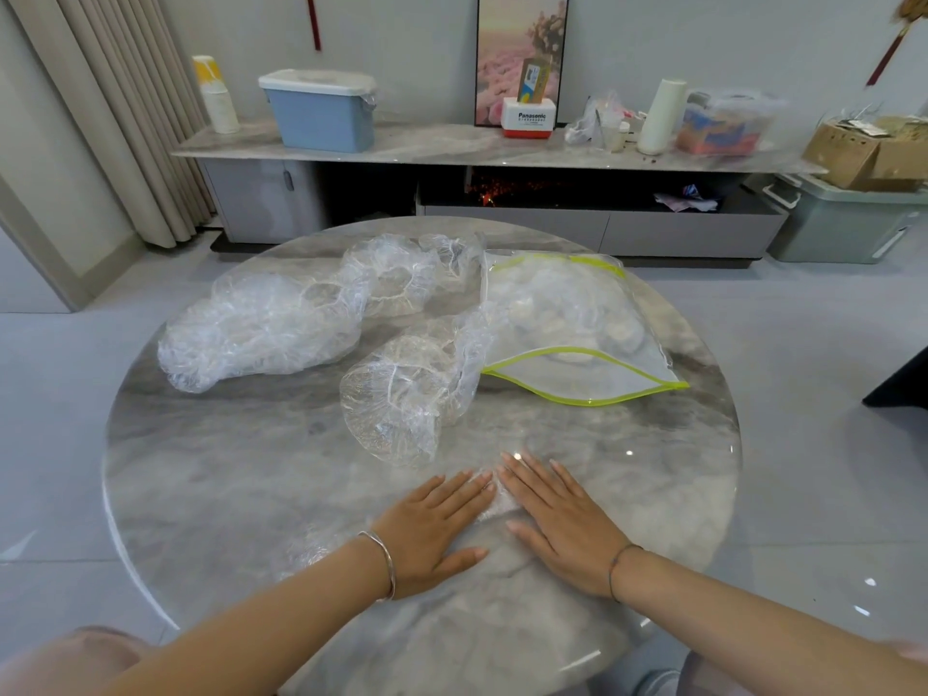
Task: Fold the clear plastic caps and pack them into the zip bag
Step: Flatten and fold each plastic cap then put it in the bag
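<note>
My left hand (436,527) and my right hand (557,519) lie flat, fingers straight, side by side near the front of the round marble table (211,494). Both press down on a flattened clear plastic cap (494,502), of which only a crinkled strip shows between the hands. Another clear cap (396,399) lies loose just beyond the hands. Several more caps (281,319) are heaped at the back left. A clear zip bag (567,324) with a yellow-green zip edge lies at the back right, its mouth open toward me, with folded caps inside.
A bit of crinkled plastic (311,550) shows beside my left forearm. Beyond the table stands a long low cabinet (452,148) with a blue lidded bin (321,113), boxes and bottles. Grey tiled floor surrounds the table.
</note>
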The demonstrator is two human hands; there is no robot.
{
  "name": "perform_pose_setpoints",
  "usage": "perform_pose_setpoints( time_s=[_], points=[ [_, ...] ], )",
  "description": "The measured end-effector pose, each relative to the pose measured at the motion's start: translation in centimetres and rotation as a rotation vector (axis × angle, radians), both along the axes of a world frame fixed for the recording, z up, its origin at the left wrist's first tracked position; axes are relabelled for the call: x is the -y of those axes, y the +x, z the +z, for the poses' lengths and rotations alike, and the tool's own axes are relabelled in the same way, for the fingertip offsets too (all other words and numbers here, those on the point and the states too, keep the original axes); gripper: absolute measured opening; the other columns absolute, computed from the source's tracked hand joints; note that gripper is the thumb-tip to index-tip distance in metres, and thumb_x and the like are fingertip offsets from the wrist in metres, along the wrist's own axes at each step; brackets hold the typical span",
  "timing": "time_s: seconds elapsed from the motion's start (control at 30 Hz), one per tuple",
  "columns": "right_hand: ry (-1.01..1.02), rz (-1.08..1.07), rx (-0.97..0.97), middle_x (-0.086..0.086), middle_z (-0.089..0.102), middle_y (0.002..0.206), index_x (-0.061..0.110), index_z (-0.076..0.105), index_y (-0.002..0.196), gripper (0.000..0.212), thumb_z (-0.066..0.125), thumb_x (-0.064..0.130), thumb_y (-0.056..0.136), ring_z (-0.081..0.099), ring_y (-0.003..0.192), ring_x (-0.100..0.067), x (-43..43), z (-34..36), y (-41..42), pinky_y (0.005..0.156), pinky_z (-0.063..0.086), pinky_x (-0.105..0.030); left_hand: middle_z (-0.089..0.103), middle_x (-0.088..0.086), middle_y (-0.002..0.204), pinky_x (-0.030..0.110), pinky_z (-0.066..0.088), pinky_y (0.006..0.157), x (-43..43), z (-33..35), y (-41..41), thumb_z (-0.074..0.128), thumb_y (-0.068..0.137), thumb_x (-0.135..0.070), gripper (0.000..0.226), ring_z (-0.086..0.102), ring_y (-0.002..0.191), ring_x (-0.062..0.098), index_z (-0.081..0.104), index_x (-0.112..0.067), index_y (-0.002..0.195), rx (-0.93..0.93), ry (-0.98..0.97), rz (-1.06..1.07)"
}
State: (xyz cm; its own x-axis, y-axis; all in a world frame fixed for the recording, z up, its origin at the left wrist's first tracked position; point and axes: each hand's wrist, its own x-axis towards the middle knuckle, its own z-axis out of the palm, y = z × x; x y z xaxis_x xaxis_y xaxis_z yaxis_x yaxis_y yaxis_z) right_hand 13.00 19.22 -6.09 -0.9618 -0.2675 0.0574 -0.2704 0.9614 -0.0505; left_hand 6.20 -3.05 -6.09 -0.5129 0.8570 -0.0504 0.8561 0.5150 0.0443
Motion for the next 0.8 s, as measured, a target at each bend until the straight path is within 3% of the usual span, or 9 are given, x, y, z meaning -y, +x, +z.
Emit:
perform_pose_setpoints(
  time_s=[0.1,0.2,0.23,0.3,0.4,0.5,0.6,0.7,0.8],
  points=[
    [0.015,-0.029,0.074,0.003,0.031,0.151,0.016,0.034,0.145,0.061,0.011,0.050,0.100,0.025,0.138,-0.012,-0.1,0.0,0.2,0.109,0.014,-0.032,0.042,-0.003,0.145,0.028,0.040,0.104,-0.2,-0.1,0.3,0.009,0.098,-0.055,0.063,0.041,0.132,0.013,0.028,-0.018,0.145,0.015,-0.020,0.006],
    [0.002,-0.035,0.121,0.003,0.026,0.153,0.016,0.030,0.147,0.062,0.012,0.052,0.099,0.022,0.139,-0.011,0.0,-0.2,0.3,0.110,0.012,-0.031,0.038,-0.001,0.147,0.029,0.038,0.106,-0.3,0.1,0.4,0.009,0.098,-0.056,0.065,0.036,0.135,0.014,0.023,-0.015,0.147,0.012,0.001,0.025],
    [-0.008,-0.027,0.135,0.002,0.023,0.154,0.016,0.027,0.148,0.064,0.012,0.053,0.099,0.018,0.141,-0.011,-0.1,-0.2,0.2,0.111,0.010,-0.030,0.031,0.000,0.151,0.029,0.033,0.110,-0.3,0.4,0.5,0.006,0.097,-0.057,0.068,0.030,0.139,0.015,0.019,-0.014,0.148,0.007,-0.003,0.032],
    [-0.046,-0.009,0.173,0.005,0.011,0.156,0.017,0.017,0.150,0.066,0.010,0.056,0.097,0.009,0.143,-0.008,-0.2,-0.2,0.1,0.113,0.000,-0.026,-0.002,-0.002,0.156,0.029,0.003,0.118,-0.5,0.7,0.5,-0.005,0.088,-0.065,0.075,-0.003,0.145,0.015,-0.005,-0.019,0.147,0.033,0.020,-0.013],
    [-0.083,0.032,0.142,0.009,0.001,0.156,0.018,0.006,0.150,0.074,0.002,0.063,0.091,-0.003,0.144,-0.007,-0.1,-0.2,0.0,0.113,-0.008,-0.025,-0.025,-0.009,0.149,0.026,-0.021,0.110,-0.6,0.8,0.5,-0.015,0.074,-0.070,0.081,-0.026,0.139,0.011,-0.022,-0.024,0.140,0.120,0.031,-0.040],
    [-0.089,0.046,0.195,0.017,-0.021,0.150,0.026,-0.014,0.145,0.081,-0.012,0.068,0.076,-0.022,0.140,-0.001,-0.1,-0.2,0.0,0.112,-0.019,-0.023,-0.025,-0.009,0.149,0.026,-0.021,0.110,-0.7,0.7,0.5,-0.017,0.072,-0.072,0.083,-0.025,0.140,0.011,-0.022,-0.025,0.141,0.152,0.014,-0.020],
    [-0.110,0.042,0.197,0.019,-0.018,0.150,0.026,-0.011,0.146,0.082,-0.008,0.069,0.076,-0.019,0.141,-0.002,-0.1,0.1,-0.2,0.113,-0.018,-0.024,-0.010,-0.011,0.156,0.026,-0.011,0.115,-0.7,1.1,0.3,-0.014,0.073,-0.072,0.088,-0.008,0.145,0.010,-0.007,-0.027,0.148,0.170,0.018,0.019],
    [-0.202,0.062,0.078,0.013,0.007,0.156,0.023,0.015,0.150,0.069,0.021,0.061,0.093,0.005,0.145,-0.007,-0.3,0.7,-0.4,0.116,-0.006,-0.028,0.024,-0.009,0.153,0.024,0.015,0.110,-0.4,2.5,-0.4,-0.012,0.078,-0.071,0.089,0.028,0.135,0.013,0.026,-0.028,0.147,0.200,0.116,0.106],
    [-0.164,0.185,-0.099,0.006,0.042,0.143,0.024,0.040,0.140,0.056,0.055,0.032,0.086,0.035,0.130,-0.010,-0.4,1.3,-0.4,0.111,0.018,-0.031,0.037,-0.008,0.144,0.024,0.026,0.099,0.3,3.2,-1.0,-0.001,0.075,-0.049,0.080,0.037,0.122,0.015,0.036,-0.028,0.142,0.241,0.151,0.160]
  ],
)
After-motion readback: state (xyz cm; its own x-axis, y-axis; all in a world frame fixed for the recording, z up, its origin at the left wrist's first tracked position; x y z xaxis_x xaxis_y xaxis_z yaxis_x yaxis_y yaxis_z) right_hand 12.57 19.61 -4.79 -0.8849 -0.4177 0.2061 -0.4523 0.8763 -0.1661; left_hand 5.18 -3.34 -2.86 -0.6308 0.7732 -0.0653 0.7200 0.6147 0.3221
